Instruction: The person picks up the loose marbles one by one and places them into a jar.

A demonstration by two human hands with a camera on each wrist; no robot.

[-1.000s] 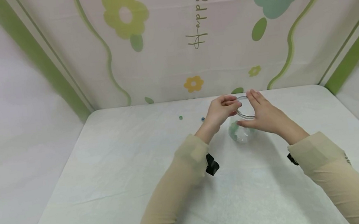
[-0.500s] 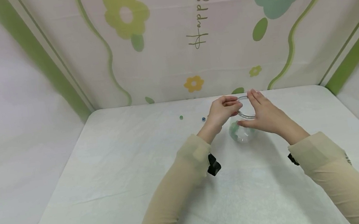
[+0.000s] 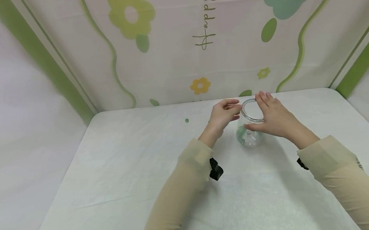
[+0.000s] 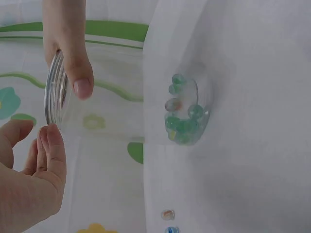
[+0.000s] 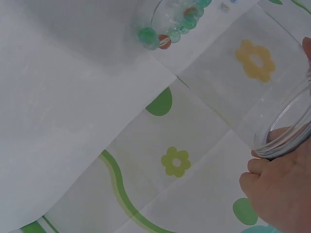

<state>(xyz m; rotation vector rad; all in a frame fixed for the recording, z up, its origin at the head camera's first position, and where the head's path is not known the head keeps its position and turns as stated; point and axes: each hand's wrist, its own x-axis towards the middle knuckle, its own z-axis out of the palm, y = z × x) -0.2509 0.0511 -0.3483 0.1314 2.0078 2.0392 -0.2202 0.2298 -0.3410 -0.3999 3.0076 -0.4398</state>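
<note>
A clear jar [image 3: 250, 137] stands upright on the white-covered table, its round mouth facing up. Several marbles [image 4: 182, 124], mostly green, lie in its bottom. My right hand [image 3: 276, 119] holds the jar near its rim, thumb on the near side and fingers on the far side. Just left of the mouth is my left hand [image 3: 223, 116], loosely bent and with nothing visible between its fingers. In the left wrist view, the left hand [image 4: 39, 179] has its fingertips close to the rim; whether they touch it I cannot tell.
A green marble [image 3: 186, 121] lies on the table to the left of the hands. Two loose marbles, one orange-streaked [image 4: 167, 214] and one blue [image 4: 171, 230], show in the left wrist view. Behind the table hangs a flower-printed cloth [image 3: 163, 56].
My left hand has drawn back slightly left from the jar's mouth, and the small round thing at its fingertips is gone from them. It now nearly covers the blue marble. The right hand keeps its hold.
</note>
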